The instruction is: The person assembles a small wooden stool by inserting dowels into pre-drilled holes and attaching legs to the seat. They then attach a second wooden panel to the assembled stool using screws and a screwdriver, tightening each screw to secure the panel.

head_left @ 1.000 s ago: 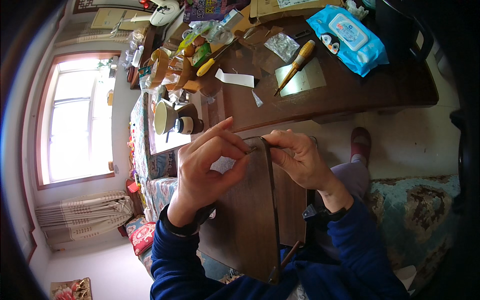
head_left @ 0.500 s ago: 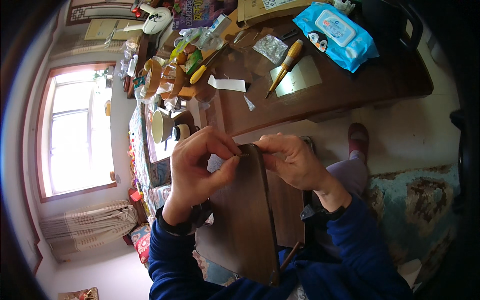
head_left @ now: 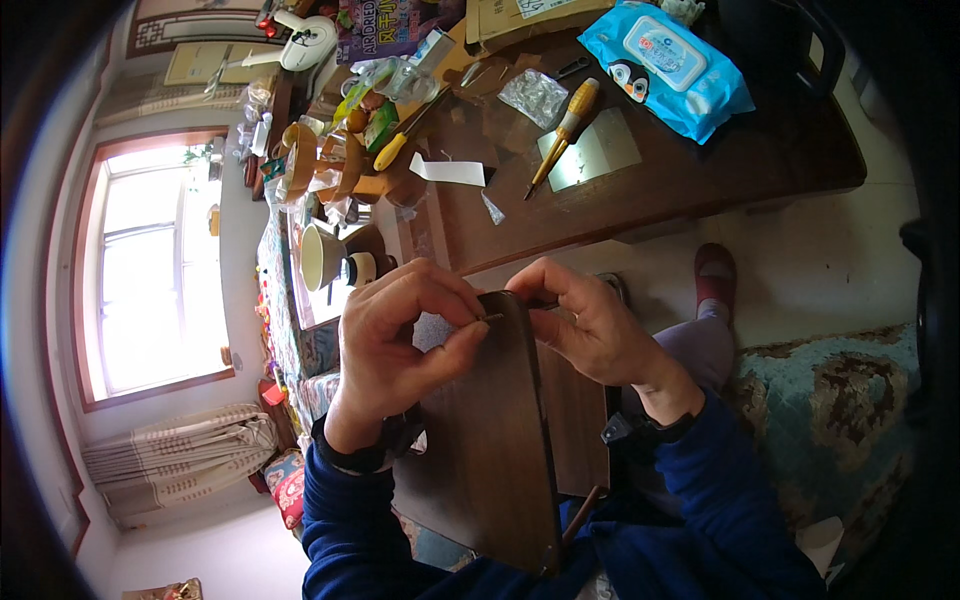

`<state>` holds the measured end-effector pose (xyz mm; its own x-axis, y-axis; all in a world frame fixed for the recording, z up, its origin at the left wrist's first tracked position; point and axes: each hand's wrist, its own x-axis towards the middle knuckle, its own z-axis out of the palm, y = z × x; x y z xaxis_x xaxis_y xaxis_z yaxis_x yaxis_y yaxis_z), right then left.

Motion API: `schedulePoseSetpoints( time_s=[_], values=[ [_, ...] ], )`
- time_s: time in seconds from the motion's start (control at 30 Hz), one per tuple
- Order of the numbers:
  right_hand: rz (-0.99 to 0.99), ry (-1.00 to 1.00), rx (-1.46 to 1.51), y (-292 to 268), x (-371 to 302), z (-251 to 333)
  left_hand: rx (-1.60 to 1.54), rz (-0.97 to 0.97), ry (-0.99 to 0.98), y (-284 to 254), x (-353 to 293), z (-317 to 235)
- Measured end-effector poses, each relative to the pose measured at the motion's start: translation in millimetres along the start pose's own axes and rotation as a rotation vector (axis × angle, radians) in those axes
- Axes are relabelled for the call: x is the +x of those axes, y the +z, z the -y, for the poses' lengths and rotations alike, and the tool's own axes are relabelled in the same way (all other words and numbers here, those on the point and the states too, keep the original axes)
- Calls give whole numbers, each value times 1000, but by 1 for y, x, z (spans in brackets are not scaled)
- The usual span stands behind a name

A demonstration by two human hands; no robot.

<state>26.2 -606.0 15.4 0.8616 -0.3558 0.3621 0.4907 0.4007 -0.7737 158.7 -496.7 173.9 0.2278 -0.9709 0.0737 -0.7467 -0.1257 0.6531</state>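
A dark brown wooden panel point(head_left: 480, 440) with rounded corners stands tilted over my lap, a second brown panel point(head_left: 577, 420) beside it on the right. At its far end, my left hand point(head_left: 405, 330) pinches a small brass-coloured screw point(head_left: 493, 317) between thumb and forefinger, close against the panel's face. Across the panel's edge, my right hand point(head_left: 590, 325) is closed, forefinger and thumb by the far corner. Something small and dark shows between those fingers, too little of it to name.
On the dark table point(head_left: 690, 170) beyond lie a yellow-handled screwdriver point(head_left: 575, 115), another yellow-handled tool point(head_left: 392, 150), a white paper strip point(head_left: 447, 172), a crumpled clear bag point(head_left: 533, 97) and a blue wipes pack point(head_left: 670, 70). A teal patterned cushion point(head_left: 830, 420) is at right.
The screw in my left hand has tilted and lies a little lower against the panel. My right forefinger has lifted and bent more at the corner, baring something dark between the fingers.
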Motion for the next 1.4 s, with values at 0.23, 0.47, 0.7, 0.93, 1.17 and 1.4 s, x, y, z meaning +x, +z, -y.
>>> schedulePoseSetpoints(
  time_s=[0.23,0.47,0.7,0.93,1.17,1.4],
  values=[
    [15,15,-20,-1,-1,0,183,13,90,1,-1,-5],
    [-22,9,-44,-2,-1,-4,187,40,62,1,1,-7],
    [-70,-38,-56,-1,-1,-6,267,48,101,5,4,-8],
    [-84,4,-65,-5,-3,-8,368,37,75,10,4,-8],
    [-135,51,-26,-5,-9,-13,393,59,222,14,7,-1],
    [-208,-20,103,1,-19,-14,283,126,269,20,11,-7]
  ],
)
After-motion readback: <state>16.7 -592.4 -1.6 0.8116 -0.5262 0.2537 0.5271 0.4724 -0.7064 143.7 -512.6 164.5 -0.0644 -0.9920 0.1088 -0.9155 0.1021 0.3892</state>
